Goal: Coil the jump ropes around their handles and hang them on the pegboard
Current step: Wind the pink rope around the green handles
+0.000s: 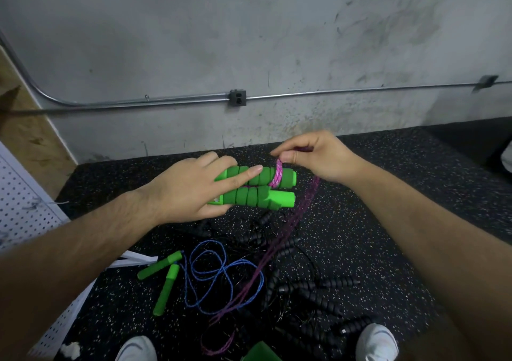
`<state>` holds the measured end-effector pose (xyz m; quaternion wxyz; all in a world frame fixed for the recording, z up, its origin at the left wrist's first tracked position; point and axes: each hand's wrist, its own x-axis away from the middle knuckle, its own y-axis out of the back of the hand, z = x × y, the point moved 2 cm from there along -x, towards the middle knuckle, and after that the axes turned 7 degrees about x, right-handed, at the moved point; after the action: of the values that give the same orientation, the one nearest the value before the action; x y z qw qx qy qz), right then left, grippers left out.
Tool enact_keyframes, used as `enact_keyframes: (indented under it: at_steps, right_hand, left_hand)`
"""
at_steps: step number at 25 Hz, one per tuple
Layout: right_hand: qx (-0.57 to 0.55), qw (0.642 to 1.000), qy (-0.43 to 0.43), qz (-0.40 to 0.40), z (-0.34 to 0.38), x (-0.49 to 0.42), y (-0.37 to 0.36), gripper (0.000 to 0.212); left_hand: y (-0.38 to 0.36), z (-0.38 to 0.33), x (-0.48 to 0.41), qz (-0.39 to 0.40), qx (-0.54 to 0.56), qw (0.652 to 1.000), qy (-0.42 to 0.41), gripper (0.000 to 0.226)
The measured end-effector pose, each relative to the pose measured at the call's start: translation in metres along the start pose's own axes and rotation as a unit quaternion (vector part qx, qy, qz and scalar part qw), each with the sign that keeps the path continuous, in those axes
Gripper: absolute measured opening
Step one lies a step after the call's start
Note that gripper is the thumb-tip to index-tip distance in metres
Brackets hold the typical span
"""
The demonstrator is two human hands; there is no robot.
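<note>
My left hand [194,191] grips two green foam handles [263,187] held side by side, index finger lying along the upper one. A pink rope [278,173] is looped once around the upper handle near its right end. My right hand [313,155] pinches that rope just above the loop. The rest of the pink rope [279,247] hangs down to the floor between my feet. On the floor lie another pair of green handles [166,277] with a blue rope [221,275], and several black jump ropes [313,286] in a tangle.
A white pegboard [19,208] leans at the left edge. A grey concrete wall with a conduit and outlet [237,98] stands ahead. The floor is black speckled rubber [374,200]. My white shoes [376,342] are at the bottom, and a green object [259,352] lies between them.
</note>
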<state>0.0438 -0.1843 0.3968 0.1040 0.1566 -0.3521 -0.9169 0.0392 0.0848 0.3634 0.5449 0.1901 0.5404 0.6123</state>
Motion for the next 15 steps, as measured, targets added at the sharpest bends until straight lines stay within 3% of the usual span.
enact_keyframes:
  at_steps: [3, 5, 8, 15]
  right_hand:
    - [-0.167, 0.985, -0.052, -0.005, -0.008, 0.001, -0.023, 0.017]
    - [-0.216, 0.971, -0.099, 0.01, -0.009, 0.006, -0.046, 0.028]
    - [-0.085, 0.986, -0.127, 0.068, -0.01, 0.014, -0.074, 0.026]
    - [0.094, 0.986, -0.044, 0.128, 0.032, 0.03, -0.091, 0.037]
  left_hand:
    - [0.01, -0.004, -0.007, -0.028, -0.037, 0.999, 0.023, 0.08]
    - [0.011, 0.001, -0.009, -0.016, -0.069, 0.996, 0.055, 0.087]
    - [0.004, 0.013, -0.004, 0.02, -0.112, 0.988, 0.102, 0.094]
    - [-0.016, 0.032, 0.01, 0.097, -0.135, 0.973, 0.159, 0.099]
